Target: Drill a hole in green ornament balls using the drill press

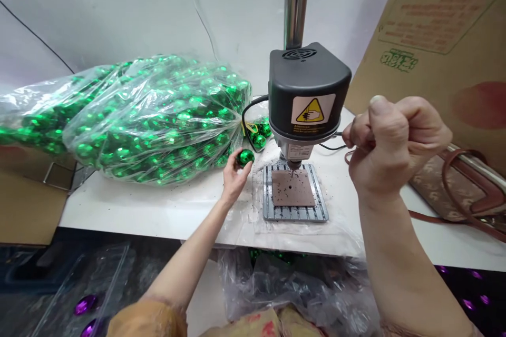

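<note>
Between the thumb and fingers of my left hand (234,178) is a shiny green ball (245,158), just left of the drill press. My right hand (385,142) is raised in a fist to the right of the black drill press head (310,76); whatever it grips is hidden. Below the drill chuck (294,165), a brown square board (293,192) with a small dark hole lies on the slotted grey base plate (323,213). Dark shavings are scattered over the board and around it.
A big clear bag of green balls (166,121) fills the table's left side, its tied neck near the drill press. Cardboard boxes (443,26) stand right and left. A patterned handbag (438,187) lies at right. Plastic sheeting (300,284) hangs below the table edge.
</note>
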{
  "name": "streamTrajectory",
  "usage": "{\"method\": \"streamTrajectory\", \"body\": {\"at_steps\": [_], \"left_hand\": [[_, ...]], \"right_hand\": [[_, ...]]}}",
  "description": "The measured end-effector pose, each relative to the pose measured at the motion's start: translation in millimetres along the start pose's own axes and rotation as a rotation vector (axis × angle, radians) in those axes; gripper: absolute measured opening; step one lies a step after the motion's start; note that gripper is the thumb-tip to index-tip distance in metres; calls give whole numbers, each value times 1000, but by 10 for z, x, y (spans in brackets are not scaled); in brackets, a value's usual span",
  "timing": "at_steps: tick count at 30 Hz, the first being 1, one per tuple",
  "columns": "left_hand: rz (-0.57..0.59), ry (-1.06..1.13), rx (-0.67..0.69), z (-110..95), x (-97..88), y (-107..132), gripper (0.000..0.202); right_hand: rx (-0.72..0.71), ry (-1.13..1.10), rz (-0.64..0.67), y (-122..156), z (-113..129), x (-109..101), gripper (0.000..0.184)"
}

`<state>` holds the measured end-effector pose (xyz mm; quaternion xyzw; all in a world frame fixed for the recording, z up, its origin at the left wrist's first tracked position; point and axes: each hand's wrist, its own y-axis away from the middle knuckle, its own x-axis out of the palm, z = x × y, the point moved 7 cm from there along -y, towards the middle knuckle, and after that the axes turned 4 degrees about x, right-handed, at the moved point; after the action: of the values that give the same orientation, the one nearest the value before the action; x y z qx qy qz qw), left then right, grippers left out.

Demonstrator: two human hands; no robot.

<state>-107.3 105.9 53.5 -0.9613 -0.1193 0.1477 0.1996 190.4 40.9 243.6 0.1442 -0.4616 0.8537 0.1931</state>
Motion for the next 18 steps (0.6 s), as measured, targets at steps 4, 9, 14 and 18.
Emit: {"method": "streamTrajectory", "body": {"at_steps": [4, 9, 14, 18], "left_hand": [[102, 608, -438, 56, 310, 577, 56], [205, 742, -589, -25, 619, 707, 52], [203, 455, -389, -70, 683, 577, 64], [278, 271, -243, -82, 782, 552, 61]], "right_hand": [[5, 3, -19, -3, -15, -11, 38], [18, 2, -6, -4, -25, -25, 37], [42, -4, 15, 3, -32, -20, 41], [24, 15, 26, 9, -22, -6, 43]]}}
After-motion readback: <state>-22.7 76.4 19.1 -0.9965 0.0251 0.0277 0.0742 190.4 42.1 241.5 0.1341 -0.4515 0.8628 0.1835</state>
